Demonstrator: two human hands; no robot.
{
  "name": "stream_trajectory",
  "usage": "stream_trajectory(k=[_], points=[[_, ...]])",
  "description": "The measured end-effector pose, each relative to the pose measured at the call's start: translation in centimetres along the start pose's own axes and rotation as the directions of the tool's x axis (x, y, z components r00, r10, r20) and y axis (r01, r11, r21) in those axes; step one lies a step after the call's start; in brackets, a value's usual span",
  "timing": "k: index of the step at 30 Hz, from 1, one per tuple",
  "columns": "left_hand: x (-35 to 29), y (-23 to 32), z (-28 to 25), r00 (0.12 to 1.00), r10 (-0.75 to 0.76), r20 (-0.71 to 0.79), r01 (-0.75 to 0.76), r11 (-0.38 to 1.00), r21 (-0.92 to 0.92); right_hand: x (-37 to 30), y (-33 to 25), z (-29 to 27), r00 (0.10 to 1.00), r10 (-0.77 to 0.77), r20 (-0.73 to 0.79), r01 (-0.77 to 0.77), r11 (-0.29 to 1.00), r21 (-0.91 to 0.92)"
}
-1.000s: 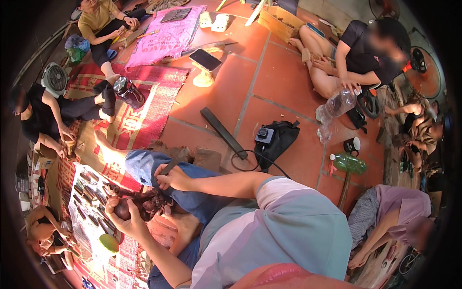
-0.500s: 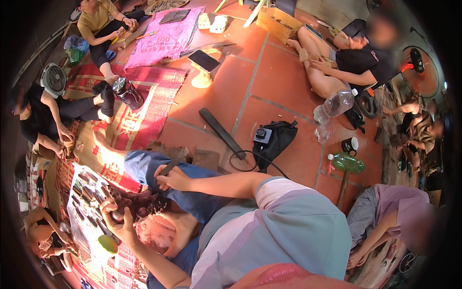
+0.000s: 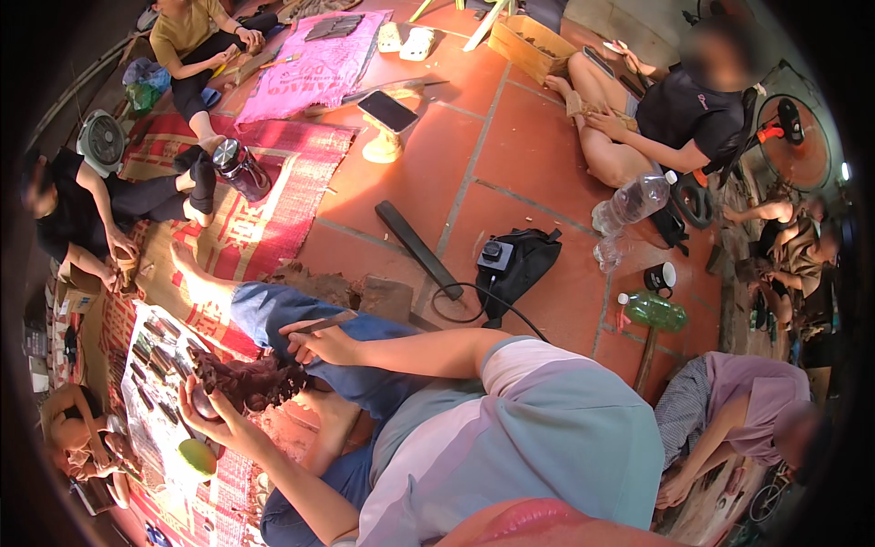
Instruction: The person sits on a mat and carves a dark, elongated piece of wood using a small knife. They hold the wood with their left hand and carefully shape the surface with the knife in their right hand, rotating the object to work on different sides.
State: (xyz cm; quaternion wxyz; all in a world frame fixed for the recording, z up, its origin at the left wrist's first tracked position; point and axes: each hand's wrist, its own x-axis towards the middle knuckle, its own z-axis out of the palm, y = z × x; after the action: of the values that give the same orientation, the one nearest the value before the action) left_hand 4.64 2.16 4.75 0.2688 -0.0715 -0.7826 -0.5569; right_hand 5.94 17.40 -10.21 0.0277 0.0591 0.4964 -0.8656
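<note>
As far as can be judged, liable to roll or twist under a hard push on the dark wood carving (image 3: pixel 244 381), owing to support seen only from the left hand (image 3: pixel 211 410) around the round end. Left fingers: spread and curled about that end, with thumb across the near side. In the right hand (image 3: pixel 319 344): thin dark tool (image 3: pixel 328 322), pinched between thumb and fingers. Contact of tool with carving: cannot be told.

Location of carving: low before the lap, between both hands, near a bare foot (image 3: pixel 333 421). In the event of a slip, could cut or scrape the blue trousers (image 3: pixel 264 314) just beside the tool, or strike the left fingers; likely causes, a loose pinch or a poor hold.

Noted around: just left of the left hand, white sheet (image 3: pixel 143 421) bearing dark tools (image 3: pixel 155 357), limiting room for the elbow and wrist on that side. Near the left wrist, green round thing (image 3: pixel 197 459), easily knocked. Beyond the right knee, wood block (image 3: pixel 385 299) and dark bar (image 3: pixel 417 249). From camera (image 3: pixel 495 256) and black bag (image 3: pixel 530 270), cable (image 3: pixel 515 308) running to the right sleeve; could snag on a wide arm swing. Farther right, well apart: green bottle (image 3: pixel 658 311).
</note>
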Motion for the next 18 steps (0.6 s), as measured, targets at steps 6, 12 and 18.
stream_trajectory(k=[6, 12, 18], points=[[-1.0, -0.1, -1.2, 1.0, -0.006, 0.017, 0.005, 0.997, 0.079, 0.2, 0.4, -0.3, 1.0, -0.006, 0.011, 0.005, 0.999, 0.053], [-2.5, 0.0, -4.0, 0.986, 0.165, -0.018, -0.154, 0.951, 0.269, -0.1, -1.1, 0.3, 0.996, 0.091, 0.025, -0.091, 0.996, -0.005], [-5.1, 2.7, -3.9, 0.948, 0.029, 0.317, -0.069, 0.991, 0.117, -0.8, -4.4, 1.5, 0.932, 0.157, 0.326, -0.148, 0.988, -0.052]])
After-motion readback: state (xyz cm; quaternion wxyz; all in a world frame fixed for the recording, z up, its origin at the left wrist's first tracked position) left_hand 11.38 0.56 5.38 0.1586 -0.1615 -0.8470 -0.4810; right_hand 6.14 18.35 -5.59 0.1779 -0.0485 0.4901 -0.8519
